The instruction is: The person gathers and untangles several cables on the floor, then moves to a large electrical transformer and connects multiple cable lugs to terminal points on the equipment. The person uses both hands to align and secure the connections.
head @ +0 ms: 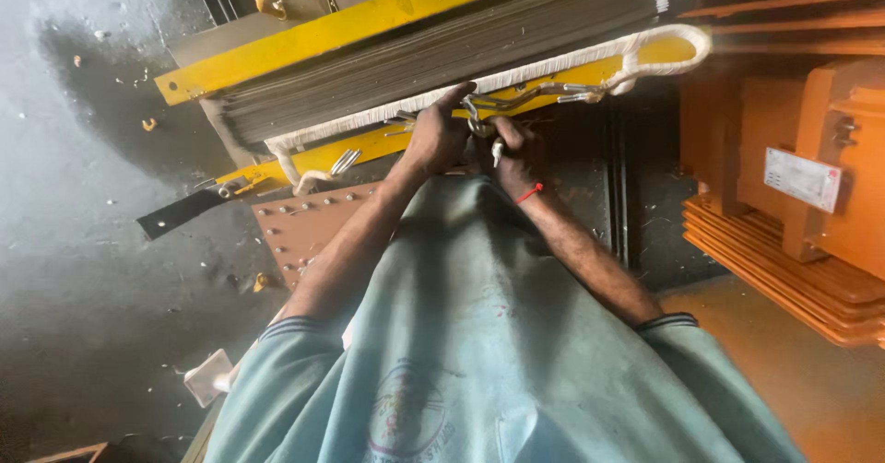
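Hands meet close together at the lower edge of a laminated grey steel core [442, 53], which sits clamped between yellow channel bars [369, 21]. Left hand [435, 139] is curled, index finger stretched up to touch the white tape-wrapped band [516, 74] that runs along the core's lower edge and loops round at its right end. Right hand [513, 154] is closed in a fist on a small metal tool or clip [497, 152]; exact kind too small to tell. Red thread [529, 193] on the right wrist. Between the two hands lies a bunch of shiny metal links or clamps [477, 113], touching both hands, with more metal pieces running right along the band toward the loop [553, 92]. Whether the left hand grips any of them, cannot tell. Another shiny metal clip [344, 161] lies on the lower yellow bar, left of the left hand. Brown plate with bolt heads [300, 228] sits just below the yellow bar, beside the left forearm. Black flat strip [180, 212] sticks out left from the bar's end. Orange finned transformer body [811, 196] stands at right, well apart from the hands. Grey dusty floor [83, 269] at left with small scraps. Person's teal shirt [479, 352] fills the lower middle.
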